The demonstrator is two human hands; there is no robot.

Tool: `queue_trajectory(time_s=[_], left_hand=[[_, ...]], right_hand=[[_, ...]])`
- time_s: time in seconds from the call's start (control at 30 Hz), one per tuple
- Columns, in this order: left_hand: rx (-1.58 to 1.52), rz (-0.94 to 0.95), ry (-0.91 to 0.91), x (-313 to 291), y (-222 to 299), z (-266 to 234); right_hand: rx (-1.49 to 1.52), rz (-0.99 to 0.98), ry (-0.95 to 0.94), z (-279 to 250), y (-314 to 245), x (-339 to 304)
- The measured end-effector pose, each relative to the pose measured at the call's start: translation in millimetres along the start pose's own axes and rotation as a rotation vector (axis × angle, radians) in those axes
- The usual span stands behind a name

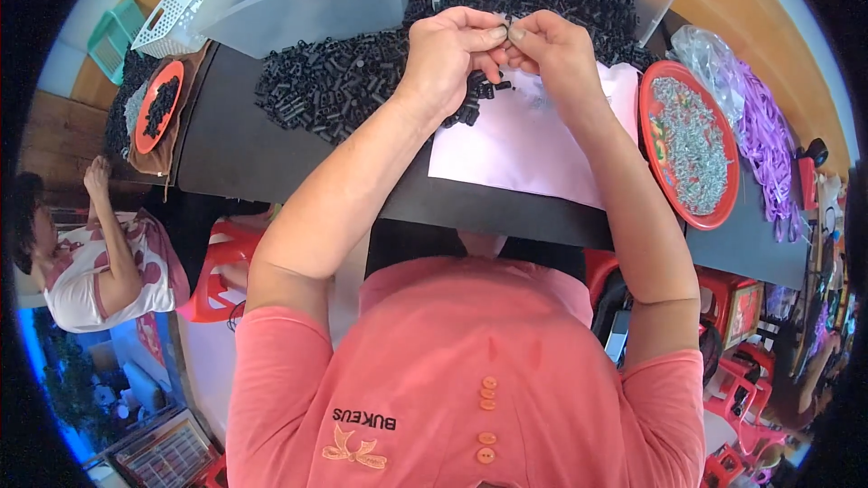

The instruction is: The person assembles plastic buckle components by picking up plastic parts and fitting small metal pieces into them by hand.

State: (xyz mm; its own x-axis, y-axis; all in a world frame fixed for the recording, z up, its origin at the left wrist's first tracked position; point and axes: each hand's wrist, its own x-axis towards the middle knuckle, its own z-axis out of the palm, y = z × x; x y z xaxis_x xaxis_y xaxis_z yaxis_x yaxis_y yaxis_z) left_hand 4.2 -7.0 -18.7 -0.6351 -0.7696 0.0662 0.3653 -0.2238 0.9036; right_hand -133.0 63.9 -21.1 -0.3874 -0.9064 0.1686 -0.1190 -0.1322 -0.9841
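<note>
My left hand (452, 50) and my right hand (559, 50) meet fingertip to fingertip above the far edge of a pale pink sheet (506, 149). Both are closed in a pinch on one small dark piece (507, 23), mostly hidden by the thumbs and fingers; it looks like the black plastic parts around it. A loose heap of small black plastic parts (330, 81) spreads on the dark table, to the left of and behind my hands. Several more black parts (477, 90) lie on the sheet just below my left hand.
Right of the sheet, a round red tray (646, 122) holds many small silvery pieces (687, 145). Purple straps (768, 145) and a clear bag (708, 56) lie beyond it. Translucent bins (316, 7) stand at the back. A co-worker (113, 258) sits at left near a smaller red plate (177, 72).
</note>
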Motion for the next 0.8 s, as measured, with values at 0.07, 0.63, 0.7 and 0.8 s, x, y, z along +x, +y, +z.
queue_trajectory(time_s=[0.07,0.63,0.7,0.8], left_hand=[[-0.023,0.004,-0.030,-1.0,0.9,0.9],[-0.017,-0.005,-0.016,-3.9,-0.6,0.5],[0.010,-0.011,-0.012,-4.5,-0.7,-0.1],[0.010,-0.025,-0.006,-5.2,-0.1,0.6]], right_hand=[[0.023,-0.044,-0.003,0.1,1.3,-1.0],[-0.452,-0.225,0.102,5.7,-2.6,-10.1],[-0.479,-0.248,0.107,8.0,-2.7,-11.9],[-0.528,-0.291,0.100,5.5,-1.4,-12.0]])
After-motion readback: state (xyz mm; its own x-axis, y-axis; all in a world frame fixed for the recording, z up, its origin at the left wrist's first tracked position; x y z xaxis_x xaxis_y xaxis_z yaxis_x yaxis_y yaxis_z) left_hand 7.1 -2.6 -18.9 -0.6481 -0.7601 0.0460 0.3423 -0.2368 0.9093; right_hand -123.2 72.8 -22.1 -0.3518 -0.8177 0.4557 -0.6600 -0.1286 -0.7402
